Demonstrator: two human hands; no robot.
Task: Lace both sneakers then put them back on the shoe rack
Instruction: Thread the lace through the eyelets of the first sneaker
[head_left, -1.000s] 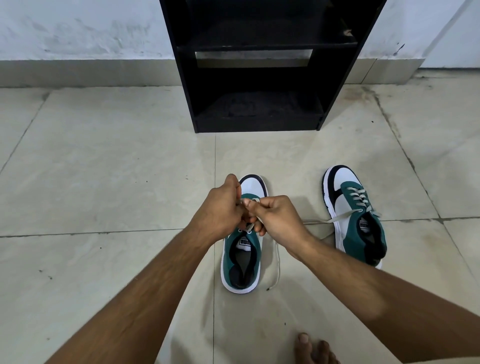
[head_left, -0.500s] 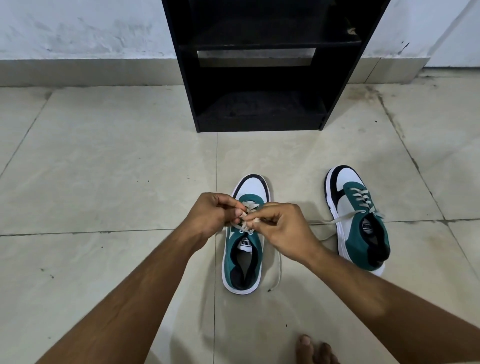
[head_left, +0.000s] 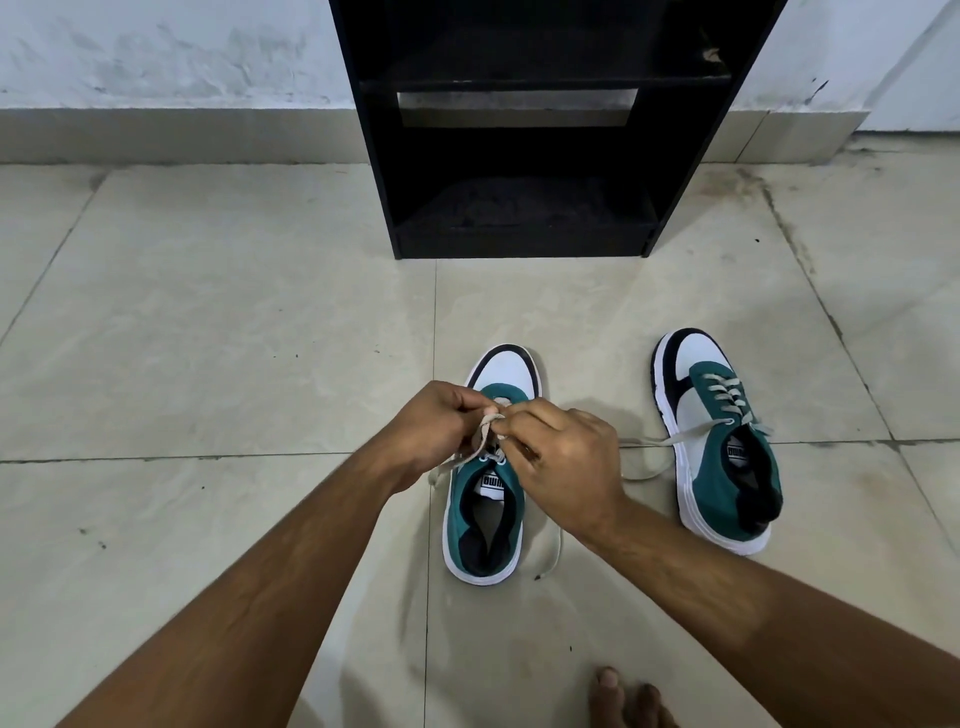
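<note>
Lace on the near sneaker is limp; my left hand and right hand fingers pinch it, best near its tip.

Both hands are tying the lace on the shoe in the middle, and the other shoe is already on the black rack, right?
Not quite. The head view shows the other shoe on the floor, not on the black rack. Both hands, left and right, do work the lace on the middle shoe.
</note>
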